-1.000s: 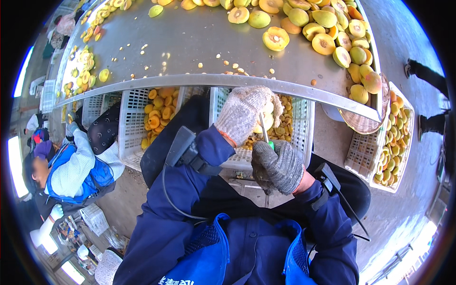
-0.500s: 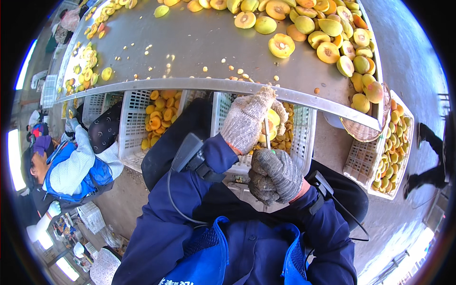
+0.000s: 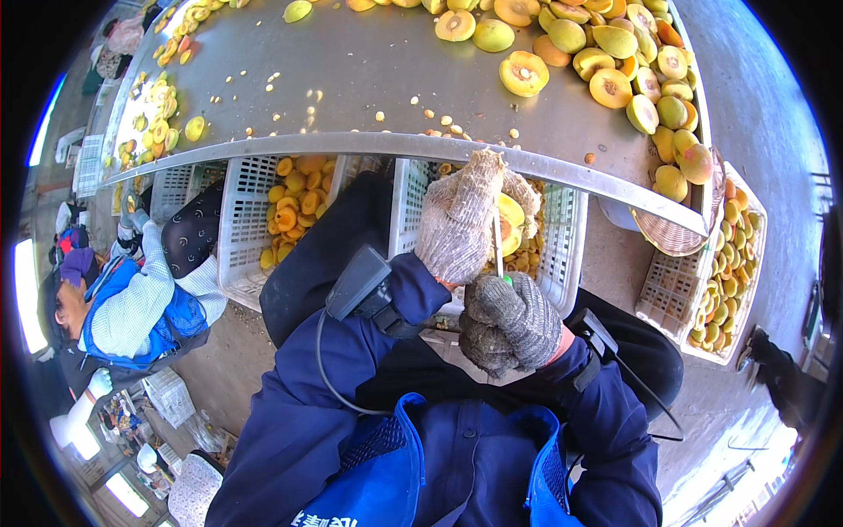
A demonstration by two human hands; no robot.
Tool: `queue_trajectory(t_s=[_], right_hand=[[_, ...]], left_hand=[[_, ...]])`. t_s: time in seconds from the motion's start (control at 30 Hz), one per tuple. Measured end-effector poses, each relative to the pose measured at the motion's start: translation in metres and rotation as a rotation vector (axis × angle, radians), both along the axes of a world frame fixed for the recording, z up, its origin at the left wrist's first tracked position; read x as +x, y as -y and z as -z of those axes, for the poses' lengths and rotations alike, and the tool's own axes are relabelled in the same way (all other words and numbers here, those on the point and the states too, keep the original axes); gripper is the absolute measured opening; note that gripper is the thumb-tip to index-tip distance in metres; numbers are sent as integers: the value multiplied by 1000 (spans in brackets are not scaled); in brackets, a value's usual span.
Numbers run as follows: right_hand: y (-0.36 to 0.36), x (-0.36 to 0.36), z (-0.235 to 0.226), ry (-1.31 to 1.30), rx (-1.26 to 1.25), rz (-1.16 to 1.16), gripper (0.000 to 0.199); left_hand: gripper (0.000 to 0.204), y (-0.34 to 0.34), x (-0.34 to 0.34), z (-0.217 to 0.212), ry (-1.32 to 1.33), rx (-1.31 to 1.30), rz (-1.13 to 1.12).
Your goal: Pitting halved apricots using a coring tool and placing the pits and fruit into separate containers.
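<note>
My left hand point(image 3: 457, 220), in a pale, soiled knit glove, is closed around a yellow peach half point(image 3: 509, 215) just below the metal table's near edge. The fingers partly cover the fruit. My right hand point(image 3: 509, 323), in a darker grey knit glove, is closed on a thin metal hand tool point(image 3: 498, 255) with a bit of green at its handle. Its shaft points up against the peach, and the tip is hidden. Below my hands, between my knees, a white plastic crate point(image 3: 562, 250) holds yellow-orange fruit halves.
The metal table point(image 3: 351, 79) bears a heap of peach halves point(image 3: 610, 88) at right and scattered pits. Another crate of halves point(image 3: 233, 220) stands left. A wicker basket point(image 3: 672, 233) and a full crate point(image 3: 667, 299) stand right. A co-worker point(image 3: 145, 299) sits left; someone's dark-clothed legs point(image 3: 786, 373) are far right.
My hands stay close together on the peach and tool, with only small shifts. The dark-clothed legs at the far right have moved toward the lower edge. The view has shifted slightly.
</note>
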State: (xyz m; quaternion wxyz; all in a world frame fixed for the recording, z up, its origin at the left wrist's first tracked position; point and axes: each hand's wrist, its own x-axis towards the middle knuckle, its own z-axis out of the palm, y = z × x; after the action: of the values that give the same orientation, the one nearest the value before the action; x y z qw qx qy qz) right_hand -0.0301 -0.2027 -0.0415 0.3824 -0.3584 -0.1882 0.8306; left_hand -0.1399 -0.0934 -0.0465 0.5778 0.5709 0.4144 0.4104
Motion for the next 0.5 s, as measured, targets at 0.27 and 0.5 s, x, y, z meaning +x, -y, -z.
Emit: queue_trajectory(t_s=[0.27, 0.5], right_hand=[[7, 2, -3, -177, -83, -9, 39], [7, -3, 2, 112, 239, -15, 32]], left_hand=[[39, 7, -4, 2, 82, -79, 14], [38, 1, 5, 28, 104, -127, -45]])
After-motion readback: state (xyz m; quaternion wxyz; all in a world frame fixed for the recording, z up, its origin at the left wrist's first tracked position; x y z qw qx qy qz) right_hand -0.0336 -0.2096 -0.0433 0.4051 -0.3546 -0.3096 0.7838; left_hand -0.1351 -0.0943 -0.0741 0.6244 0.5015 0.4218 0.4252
